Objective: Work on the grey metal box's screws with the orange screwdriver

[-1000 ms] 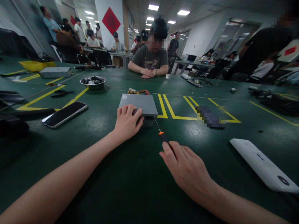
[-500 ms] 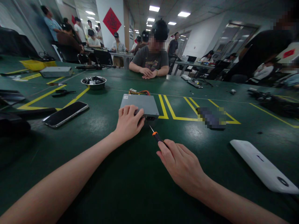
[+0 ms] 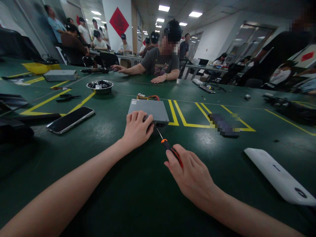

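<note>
A grey metal box (image 3: pixel 150 109) with coloured wires at its back lies on the green table (image 3: pixel 138 184). My left hand (image 3: pixel 136 129) grips the box's near left corner, fingers curled over its top edge. My right hand (image 3: pixel 191 176) is closed on a small screwdriver (image 3: pixel 168 148) with an orange and black handle. Its thin shaft points up and left, and the tip sits at the box's near face, close to my left fingers.
A black phone (image 3: pixel 70 119) lies to the left, a white oblong device (image 3: pixel 278 174) to the right. A metal bowl (image 3: pixel 99 87) with small parts stands further back. A person sits across the table; others sit beyond. Yellow tape lines mark the table.
The screwdriver tip has shifted left along the box's near face toward my left fingers. My right hand tilted, showing more of the handle. The person opposite stretched one arm out sideways.
</note>
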